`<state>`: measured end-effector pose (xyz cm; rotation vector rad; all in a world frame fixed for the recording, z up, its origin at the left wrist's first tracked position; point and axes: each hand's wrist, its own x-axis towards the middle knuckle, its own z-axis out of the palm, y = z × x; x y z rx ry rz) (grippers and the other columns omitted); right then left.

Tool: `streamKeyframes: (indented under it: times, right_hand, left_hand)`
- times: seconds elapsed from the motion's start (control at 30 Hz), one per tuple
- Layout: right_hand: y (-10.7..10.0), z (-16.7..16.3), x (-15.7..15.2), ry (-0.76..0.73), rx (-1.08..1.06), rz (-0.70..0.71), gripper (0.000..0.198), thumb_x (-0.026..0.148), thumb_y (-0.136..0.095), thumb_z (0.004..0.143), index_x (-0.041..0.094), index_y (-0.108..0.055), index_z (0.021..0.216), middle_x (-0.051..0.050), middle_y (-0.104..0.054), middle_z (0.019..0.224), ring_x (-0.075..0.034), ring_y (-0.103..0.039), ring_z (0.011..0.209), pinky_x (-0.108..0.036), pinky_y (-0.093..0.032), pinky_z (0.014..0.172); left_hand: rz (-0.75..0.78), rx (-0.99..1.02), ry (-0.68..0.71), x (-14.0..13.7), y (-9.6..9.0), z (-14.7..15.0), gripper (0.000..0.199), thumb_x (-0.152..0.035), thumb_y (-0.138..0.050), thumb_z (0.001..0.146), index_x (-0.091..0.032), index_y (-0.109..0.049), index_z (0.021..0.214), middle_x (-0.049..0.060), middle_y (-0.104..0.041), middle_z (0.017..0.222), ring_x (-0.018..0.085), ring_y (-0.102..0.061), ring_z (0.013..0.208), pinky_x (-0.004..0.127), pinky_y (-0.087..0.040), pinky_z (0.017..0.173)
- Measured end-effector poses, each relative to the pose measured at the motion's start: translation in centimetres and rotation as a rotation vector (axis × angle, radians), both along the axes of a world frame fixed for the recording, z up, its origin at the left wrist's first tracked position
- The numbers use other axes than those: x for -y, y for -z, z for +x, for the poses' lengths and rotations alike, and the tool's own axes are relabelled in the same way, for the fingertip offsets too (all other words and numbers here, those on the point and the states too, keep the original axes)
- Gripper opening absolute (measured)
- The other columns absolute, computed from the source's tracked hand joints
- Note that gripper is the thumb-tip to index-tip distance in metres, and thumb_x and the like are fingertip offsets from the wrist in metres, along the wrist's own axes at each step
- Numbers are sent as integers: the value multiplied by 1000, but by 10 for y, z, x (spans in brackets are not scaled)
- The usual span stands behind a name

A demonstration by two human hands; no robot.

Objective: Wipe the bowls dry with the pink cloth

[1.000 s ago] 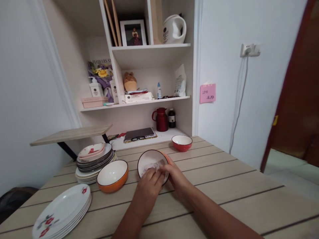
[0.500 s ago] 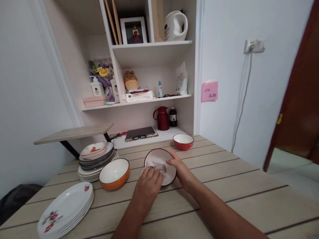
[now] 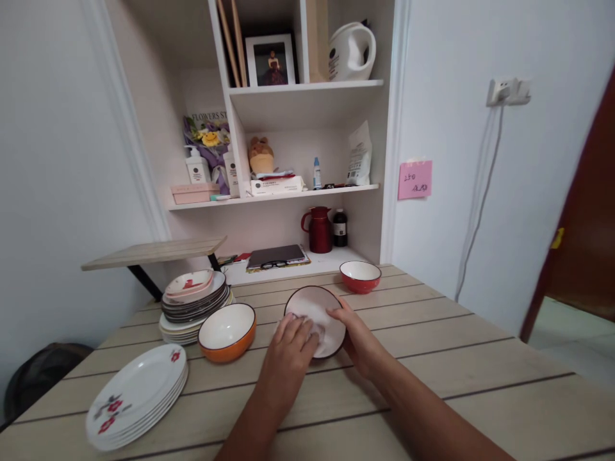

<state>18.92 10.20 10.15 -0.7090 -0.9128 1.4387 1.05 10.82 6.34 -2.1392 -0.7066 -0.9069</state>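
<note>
A bowl (image 3: 321, 305) with a white inside and a dark rim is tilted toward me above the table. My right hand (image 3: 356, 333) grips its right side, thumb over the rim and fingers behind the outer wall. Inside the bowl, my left hand (image 3: 291, 342) presses a pale cloth (image 3: 318, 331) against the surface; most of the cloth is hidden under the fingers. To the left stands an orange bowl (image 3: 228, 336), upright. A red bowl (image 3: 360, 278) rests farther back on the right.
White oval plates (image 3: 139, 390) with red flowers are stacked at the front left. Behind them is a pile of mixed plates (image 3: 195, 307) near a small raised wooden shelf (image 3: 154, 251). A red jug (image 3: 319, 230) and a dark bottle (image 3: 340, 228) stand at the back.
The view has turned slightly left, so everything sits a little farther right. My left hand has shifted slightly with the cloth inside the bowl; my right hand keeps its hold.
</note>
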Motion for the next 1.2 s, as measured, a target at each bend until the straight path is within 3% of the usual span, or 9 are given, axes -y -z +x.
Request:
streamKeyframes:
  times: [0.2,0.53,0.87,1.03,1.2]
  right_hand:
    - [8,-3,1,-75,-105,-31,74,23,-80,69,30,-52,137,-4,-79,112,-28,-72,98,-38,-52,88]
    - [11,1,-2,-123,-134,48,107,23,-91,66,37,-32,155,-8,-71,136,-33,-67,121,-50,-46,106]
    - [12,13,-6,-276,-101,131,88,26,-87,72,31,-46,150,-9,-72,135,-33,-66,123,-49,-43,111]
    - [13,9,-4,-275,-142,118,79,33,-86,73,31,-53,145,-9,-74,131,-34,-66,122,-52,-40,113]
    - [12,1,-1,-330,-139,196,70,37,-82,79,33,-55,143,-7,-65,146,-31,-61,130,-48,-40,113]
  left_hand:
    - [-16,-22,36,0,0,-4,26,-14,-49,105,-20,-70,119,5,-73,120,21,-65,111,46,-45,113]
    - [47,20,25,4,0,-3,27,-13,-46,106,-17,-71,114,7,-74,118,21,-66,111,45,-45,113]
    - [46,10,-13,7,0,-1,27,-10,-45,105,-17,-70,113,7,-75,115,21,-67,111,44,-48,112]
    - [27,38,0,9,0,2,29,-11,-42,106,-16,-70,113,7,-75,114,21,-68,107,45,-49,110]
    - [7,118,-34,8,5,7,27,-10,-44,105,-15,-67,117,7,-76,106,22,-69,97,44,-53,104]
